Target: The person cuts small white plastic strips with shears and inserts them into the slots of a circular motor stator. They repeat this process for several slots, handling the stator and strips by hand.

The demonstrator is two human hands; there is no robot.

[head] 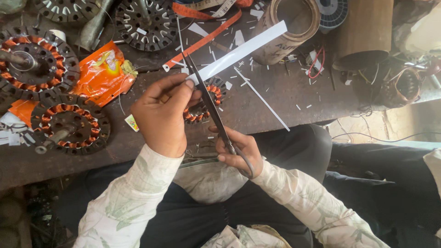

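Sleeves: pale leaf-print cloth [133,202], lowest in the frame, over dark trousers.
Right hand [239,154]: lower centre, fingers through the loops of dark scissors [213,108]; grip closed around the handles.
Scissors: blades long and thin, running up and left toward frame centre, tips just above the left thumb; blades look parted only slightly, or nearly closed, hard to tell.
Left hand [163,112]: centre-left, thumb and fingers pinched on the near end of a white strip [243,50]; grip tight on that end.
White strip: held in the air, slanting from the left fingertips up to the right, far end overlapping a brown cardboard roll [296,25] at upper centre.
Step in hand: judged to be cutting the strip lengthwise, blades meeting it just beside the pinching fingers; a thin white sliver [262,98] lies on the surface to the right, and small white offcuts are scattered round the upper centre.
Next move calls for: strip kept taut and flat between the blades, edge aligned with the blade line, left fingertips kept out of the cutting path.
Below the hands: copper-wound stator [202,108], partly hidden by hand and scissors.
Left of frame: two more wound stators [69,124], an orange foil packet [103,71].
Upper frame: bare black stator cores [142,25], orange measuring tape [202,39].
Surface [285,92]: dark, worn wood.
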